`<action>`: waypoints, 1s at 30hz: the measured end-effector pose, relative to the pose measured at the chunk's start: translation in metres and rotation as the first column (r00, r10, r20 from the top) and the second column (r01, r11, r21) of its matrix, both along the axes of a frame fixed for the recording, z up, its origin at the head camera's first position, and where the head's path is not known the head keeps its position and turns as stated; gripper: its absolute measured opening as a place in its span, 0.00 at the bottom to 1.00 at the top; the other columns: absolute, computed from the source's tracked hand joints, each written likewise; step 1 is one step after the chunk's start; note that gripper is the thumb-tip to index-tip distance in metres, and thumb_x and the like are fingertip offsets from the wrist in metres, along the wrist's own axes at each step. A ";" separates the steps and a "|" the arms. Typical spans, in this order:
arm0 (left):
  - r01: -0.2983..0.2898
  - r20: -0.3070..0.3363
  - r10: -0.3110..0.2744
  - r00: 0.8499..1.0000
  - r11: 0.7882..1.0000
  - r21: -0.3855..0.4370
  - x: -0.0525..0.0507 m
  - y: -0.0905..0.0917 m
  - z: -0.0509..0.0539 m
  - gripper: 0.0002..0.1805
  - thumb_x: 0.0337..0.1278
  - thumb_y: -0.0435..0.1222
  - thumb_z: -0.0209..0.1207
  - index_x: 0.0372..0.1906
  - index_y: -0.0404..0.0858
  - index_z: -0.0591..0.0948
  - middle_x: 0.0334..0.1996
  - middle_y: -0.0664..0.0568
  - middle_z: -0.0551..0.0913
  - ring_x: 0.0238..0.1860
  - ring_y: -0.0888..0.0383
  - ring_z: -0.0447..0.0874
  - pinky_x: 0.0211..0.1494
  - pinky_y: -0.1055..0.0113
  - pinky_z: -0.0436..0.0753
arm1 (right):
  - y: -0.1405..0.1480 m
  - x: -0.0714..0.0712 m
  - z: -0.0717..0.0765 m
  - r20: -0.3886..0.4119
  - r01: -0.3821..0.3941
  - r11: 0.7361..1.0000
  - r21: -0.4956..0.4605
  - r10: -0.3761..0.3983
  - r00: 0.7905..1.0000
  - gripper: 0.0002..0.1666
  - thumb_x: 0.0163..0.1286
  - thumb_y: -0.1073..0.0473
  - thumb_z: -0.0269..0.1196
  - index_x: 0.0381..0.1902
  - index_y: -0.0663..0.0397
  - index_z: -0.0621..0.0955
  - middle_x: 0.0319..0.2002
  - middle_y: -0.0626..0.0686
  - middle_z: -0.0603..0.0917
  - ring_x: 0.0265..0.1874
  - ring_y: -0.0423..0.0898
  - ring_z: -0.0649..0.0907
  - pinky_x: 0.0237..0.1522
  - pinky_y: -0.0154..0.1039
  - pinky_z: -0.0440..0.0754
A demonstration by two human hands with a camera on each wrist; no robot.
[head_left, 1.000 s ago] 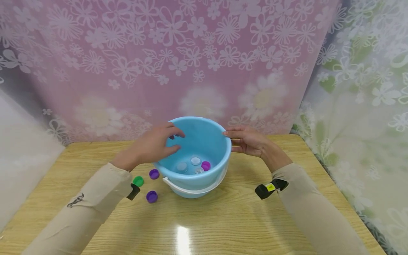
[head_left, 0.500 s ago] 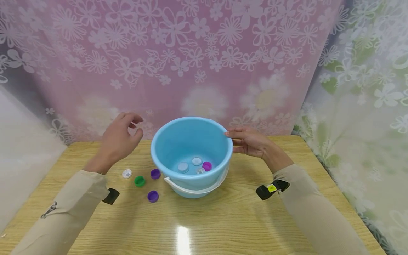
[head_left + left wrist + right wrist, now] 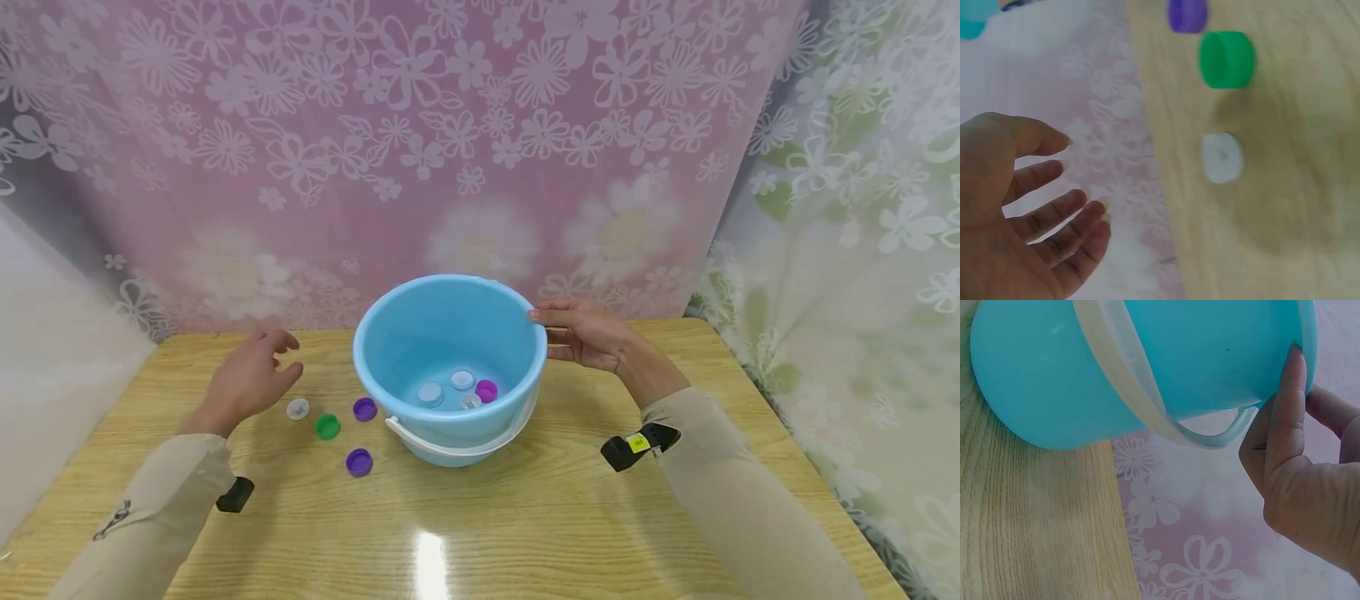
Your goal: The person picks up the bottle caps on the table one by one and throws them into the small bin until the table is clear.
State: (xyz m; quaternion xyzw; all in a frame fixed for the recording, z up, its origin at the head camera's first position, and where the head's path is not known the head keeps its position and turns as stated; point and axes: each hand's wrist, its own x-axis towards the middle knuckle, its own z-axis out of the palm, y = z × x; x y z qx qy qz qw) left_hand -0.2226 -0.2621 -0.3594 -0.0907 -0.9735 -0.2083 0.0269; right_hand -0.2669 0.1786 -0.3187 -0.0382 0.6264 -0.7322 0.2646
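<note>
At centre frame in the head view, a light blue bucket (image 3: pixel 442 333) stands upright on the wooden table (image 3: pixel 570 525), its mouth tipped into sight and its white handle (image 3: pixel 459 451) hanging across the front. The right hand (image 3: pixel 588 333), right of centre, pinches the bucket's rim on its right side; in the right wrist view, a fingertip presses on the outer wall just under the lip. That forearm slants up and inward from the lower right of the frame, a black wrist strap (image 3: pixel 660 435) over the beige sleeve.

The left hand (image 3: pixel 247 379), left of centre, hangs over the table well apart from the bucket, its fingers loosely bent and the thumb set off from them by a wide gap. Its forearm rises from the lower left.

Nearest to the left hand lies a white bottle cap (image 3: pixel 297 409). Right of this come a green bottle cap (image 3: pixel 327 427) and 2 purple bottle caps, 1 upper (image 3: pixel 364 409) beside the bucket and 1 lower (image 3: pixel 359 462). On the bucket's floor lie 2 whitish caps (image 3: pixel 462 380), a magenta cap (image 3: pixel 486 391) and a clear cap (image 3: pixel 471 402).
</note>
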 end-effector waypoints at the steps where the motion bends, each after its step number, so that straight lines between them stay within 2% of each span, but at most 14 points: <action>1: 0.000 0.024 0.000 1.000 1.000 -0.010 0.000 -0.002 -0.004 0.20 0.64 0.39 0.53 0.55 0.31 0.72 0.51 0.33 0.71 0.47 0.37 0.76 0.39 0.46 0.79 | 0.000 0.000 0.000 -0.001 0.001 1.000 -0.001 -0.001 1.000 0.22 0.69 0.59 0.62 0.57 0.64 0.75 0.44 0.56 0.81 0.38 0.48 0.85 0.43 0.44 0.84; 8: 0.014 0.161 -0.006 0.987 0.998 -0.053 0.000 -0.011 -0.027 0.24 0.61 0.40 0.57 0.56 0.28 0.72 0.51 0.29 0.71 0.45 0.37 0.76 0.38 0.46 0.79 | 0.000 0.000 0.001 0.001 -0.001 1.000 -0.004 0.001 1.000 0.23 0.69 0.59 0.62 0.58 0.65 0.74 0.44 0.57 0.81 0.39 0.49 0.85 0.42 0.43 0.84; 12: 0.032 0.202 -0.020 0.979 0.998 -0.056 0.000 -0.015 -0.040 0.25 0.60 0.40 0.59 0.56 0.27 0.72 0.51 0.28 0.71 0.46 0.35 0.75 0.42 0.43 0.78 | 0.000 0.000 0.000 0.005 -0.003 1.000 -0.006 0.003 1.000 0.23 0.69 0.59 0.62 0.59 0.64 0.73 0.45 0.57 0.81 0.39 0.48 0.85 0.43 0.43 0.84; 19: 0.063 0.210 -0.049 0.977 0.996 -0.061 0.001 -0.016 -0.055 0.26 0.58 0.40 0.60 0.55 0.27 0.73 0.48 0.30 0.72 0.45 0.37 0.76 0.43 0.43 0.78 | 0.000 0.001 0.001 0.009 0.000 1.000 -0.006 0.000 1.000 0.24 0.69 0.59 0.62 0.59 0.64 0.73 0.44 0.56 0.81 0.38 0.48 0.85 0.43 0.43 0.84; 23: 0.070 0.214 -0.053 0.975 0.995 -0.075 0.001 -0.015 -0.058 0.26 0.55 0.39 0.60 0.57 0.29 0.72 0.49 0.29 0.71 0.43 0.37 0.76 0.41 0.45 0.79 | 0.000 0.001 0.001 0.010 0.001 1.000 -0.004 -0.001 1.000 0.22 0.69 0.59 0.62 0.58 0.64 0.74 0.43 0.56 0.81 0.37 0.47 0.85 0.42 0.42 0.84; 30: 0.073 0.165 -0.058 0.985 0.993 -0.089 0.002 -0.009 -0.059 0.20 0.54 0.33 0.59 0.53 0.30 0.76 0.48 0.29 0.70 0.42 0.34 0.75 0.40 0.45 0.78 | 0.000 0.001 0.000 0.013 0.003 1.000 -0.006 -0.003 1.000 0.19 0.69 0.59 0.61 0.56 0.62 0.76 0.42 0.56 0.81 0.37 0.47 0.84 0.42 0.42 0.84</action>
